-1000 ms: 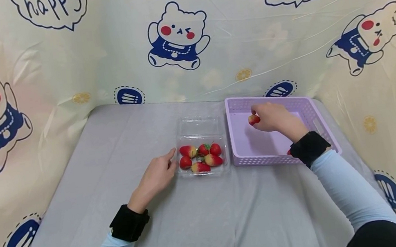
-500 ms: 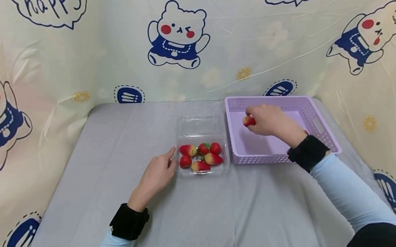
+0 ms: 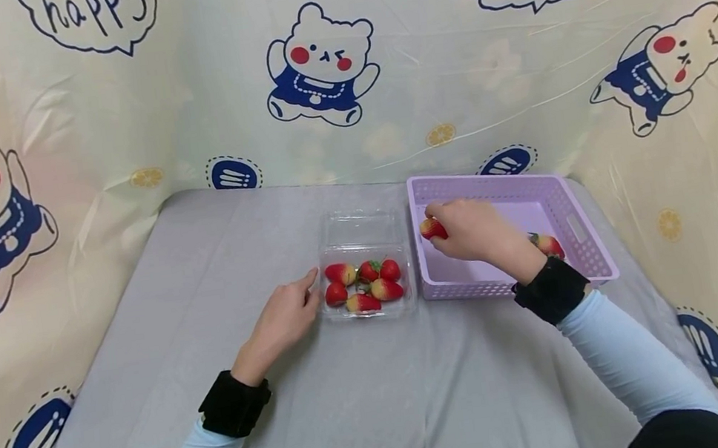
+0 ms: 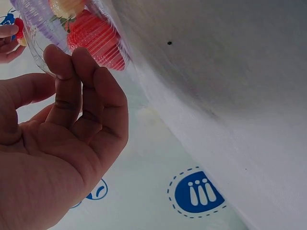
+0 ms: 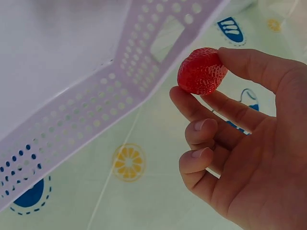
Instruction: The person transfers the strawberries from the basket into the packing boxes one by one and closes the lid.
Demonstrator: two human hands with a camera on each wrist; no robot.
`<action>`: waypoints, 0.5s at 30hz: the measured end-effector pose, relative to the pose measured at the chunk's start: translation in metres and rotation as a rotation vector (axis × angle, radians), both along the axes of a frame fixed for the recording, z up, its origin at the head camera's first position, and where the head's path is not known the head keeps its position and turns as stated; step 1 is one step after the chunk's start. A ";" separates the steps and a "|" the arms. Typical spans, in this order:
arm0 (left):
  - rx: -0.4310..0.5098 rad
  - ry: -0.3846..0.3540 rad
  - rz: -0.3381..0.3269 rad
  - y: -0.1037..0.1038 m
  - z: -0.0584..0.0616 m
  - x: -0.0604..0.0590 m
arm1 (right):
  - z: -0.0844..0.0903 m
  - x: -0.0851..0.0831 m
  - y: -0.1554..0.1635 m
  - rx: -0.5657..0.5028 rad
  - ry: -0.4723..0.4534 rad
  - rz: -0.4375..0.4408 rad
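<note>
Pinched lightly at its sides in right hand [image 3: 477,228] fingertips: strawberry [image 5: 202,70], seemingly light, firm-skinned; left hand [image 3: 283,320] relaxed.

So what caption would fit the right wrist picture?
Fingers pinch a red strawberry beside the perforated lilac basket.

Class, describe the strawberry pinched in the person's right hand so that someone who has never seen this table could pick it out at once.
Start at the lilac perforated basket on the right of the grey table. Above its left inner edge the right hand pinches one red strawberry between thumb and fingertips. It is the only berry held in the air: another lies in the basket, and the rest sit in the clear plastic box beside it.
</note>
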State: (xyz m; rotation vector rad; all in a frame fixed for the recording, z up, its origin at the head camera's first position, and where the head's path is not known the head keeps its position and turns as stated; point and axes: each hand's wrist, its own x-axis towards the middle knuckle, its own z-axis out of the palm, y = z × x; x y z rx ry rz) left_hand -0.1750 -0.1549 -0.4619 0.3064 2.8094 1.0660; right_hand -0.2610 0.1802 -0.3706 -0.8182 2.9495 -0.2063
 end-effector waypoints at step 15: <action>0.001 0.013 0.001 0.000 -0.001 0.000 | -0.005 0.010 -0.025 -0.023 -0.004 0.062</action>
